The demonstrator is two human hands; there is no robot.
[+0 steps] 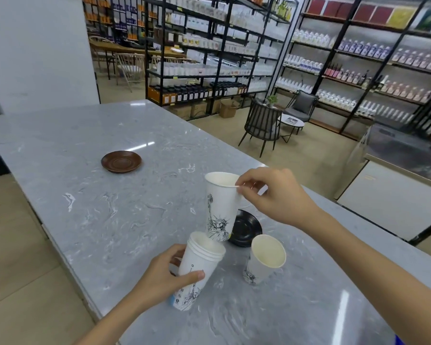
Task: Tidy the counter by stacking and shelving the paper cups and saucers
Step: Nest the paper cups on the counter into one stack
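On the surface [110,207], one saucer [121,161] lies far ahead to my left. Another saucer [246,229] sits behind the single cup [265,258] at my right. The nested cups [197,267] stand left of that cup, another cup [220,205] raised above them.

Held cup [220,207] above tilted stack [197,267]; loose cup [264,260]; saucers brown [121,161], black [246,229].

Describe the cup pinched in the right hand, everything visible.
The single paper cup is white with a black Statue of Liberty drawing, open mouth up, empty as far as its inside shows. The right hand pinches its rim. It hangs slightly tilted, base meeting the mouth of the nested stack gripped by the left hand.
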